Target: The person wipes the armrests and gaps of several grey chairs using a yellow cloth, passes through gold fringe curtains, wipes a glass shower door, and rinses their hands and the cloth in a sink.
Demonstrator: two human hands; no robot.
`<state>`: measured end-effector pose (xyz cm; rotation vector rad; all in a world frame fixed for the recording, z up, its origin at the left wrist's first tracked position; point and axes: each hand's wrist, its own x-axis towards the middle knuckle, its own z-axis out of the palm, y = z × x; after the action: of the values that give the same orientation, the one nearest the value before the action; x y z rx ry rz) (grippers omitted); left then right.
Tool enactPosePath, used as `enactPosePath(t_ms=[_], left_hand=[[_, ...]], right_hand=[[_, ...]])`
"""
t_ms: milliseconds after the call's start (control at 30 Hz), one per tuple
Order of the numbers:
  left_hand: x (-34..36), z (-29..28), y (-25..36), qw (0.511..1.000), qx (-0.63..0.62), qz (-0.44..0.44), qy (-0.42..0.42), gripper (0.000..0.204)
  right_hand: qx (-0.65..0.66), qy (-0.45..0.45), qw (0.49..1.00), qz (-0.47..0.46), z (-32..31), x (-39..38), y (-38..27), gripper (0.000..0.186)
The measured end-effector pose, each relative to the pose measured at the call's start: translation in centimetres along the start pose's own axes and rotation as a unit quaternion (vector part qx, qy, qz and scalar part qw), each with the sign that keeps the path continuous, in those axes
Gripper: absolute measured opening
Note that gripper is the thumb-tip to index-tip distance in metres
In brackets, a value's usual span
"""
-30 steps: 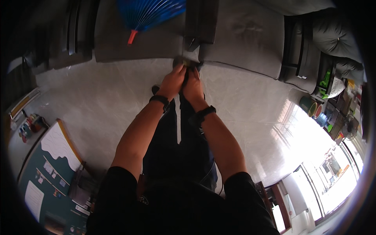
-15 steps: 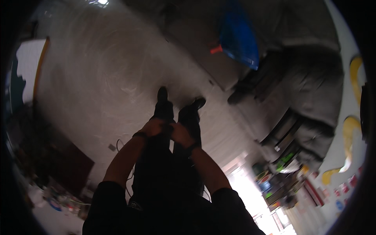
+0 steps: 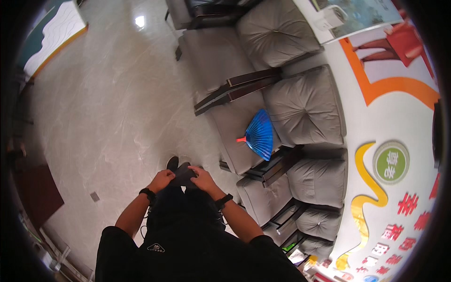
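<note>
A small dark grey, flat thing (image 3: pixel 183 176) is stretched between my two hands in front of my body; its kind is hard to make out. My left hand (image 3: pixel 162 179) pinches its left edge, and my right hand (image 3: pixel 201 178) grips the upper right edge with thumb and fingers. Each wrist wears a black band. Below the hands, a dark shoe (image 3: pixel 173 163) shows on the floor. Away to the right, a blue folding fan (image 3: pixel 261 135) with a red-orange handle lies spread open on a grey seat, touched by neither hand.
Grey cushioned armchairs (image 3: pixel 307 105) with dark wooden arms line the right side, against a white wall (image 3: pixel 324 23) with decorations. Glossy tiled floor (image 3: pixel 108 117) stretches to the left. A dark red panel (image 3: pixel 40 195) stands at the lower left, a white-and-teal partition (image 3: pixel 56 35) at the far left.
The blurred view has steadied and swung toward the chairs and wall. My hands, close together before, have moved apart, and the dark thing now shows between them.
</note>
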<state>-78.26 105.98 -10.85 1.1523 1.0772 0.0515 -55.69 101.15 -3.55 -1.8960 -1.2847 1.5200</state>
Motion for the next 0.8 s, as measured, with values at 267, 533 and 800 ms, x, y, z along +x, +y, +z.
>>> enactPosePath(t_ms=[267,533,800], left_hand=[[2.1,1.5,13.7,0.878,0.321,0.349,-0.065,0.077],[3.7,2.0,27.5,0.902,0.277,0.330,-0.037,0.098],[8.8,2.8,36.9,0.897,0.296,0.321,0.077,0.073]], right_hand=[[0.036,0.044,0.984,-0.169,-7.5,-0.8,-6.9,0.036],[0.580,0.038,0.813,-0.001,-18.4,1.3,-10.2,0.027],[0.722,-0.011,0.689,-0.067,-24.5,8.1,-12.9,0.027]])
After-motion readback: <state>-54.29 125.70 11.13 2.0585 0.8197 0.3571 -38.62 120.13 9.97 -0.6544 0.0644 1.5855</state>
